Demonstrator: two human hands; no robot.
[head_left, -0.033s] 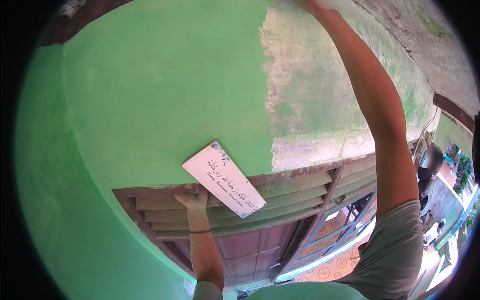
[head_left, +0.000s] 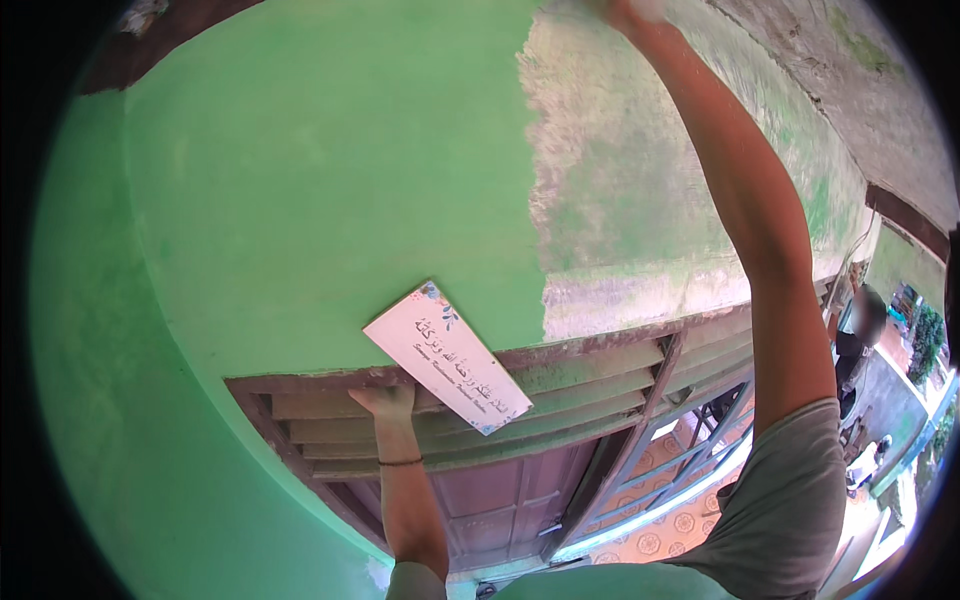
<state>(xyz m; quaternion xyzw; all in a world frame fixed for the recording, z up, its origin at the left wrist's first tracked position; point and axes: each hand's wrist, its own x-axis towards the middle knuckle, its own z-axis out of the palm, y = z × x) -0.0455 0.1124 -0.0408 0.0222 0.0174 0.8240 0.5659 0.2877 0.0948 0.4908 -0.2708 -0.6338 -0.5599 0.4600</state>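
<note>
My left hand (head_left: 385, 400) grips the upper part of the brown louvred vent frame (head_left: 285, 383) above a door, its thumb to the left. Beside it a white sign (head_left: 455, 365) with lettering and blue flowers hangs tilted. My right arm reaches high up the wall to my right hand (head_left: 630, 15), which is blurred and cut off at the top edge; whether it holds anything is unclear. The wall there is half smooth green paint (head_left: 330, 180), half pale, patchy surface (head_left: 610, 200) with a ragged border between.
Purple door panels (head_left: 500, 500) and barred windows (head_left: 660, 470) are below the vents, by patterned floor tiles (head_left: 650, 540). A grey ceiling or overhang (head_left: 870, 110) runs along the right. Another person (head_left: 855, 350) stands farther along the wall, with a cable (head_left: 862, 235) above.
</note>
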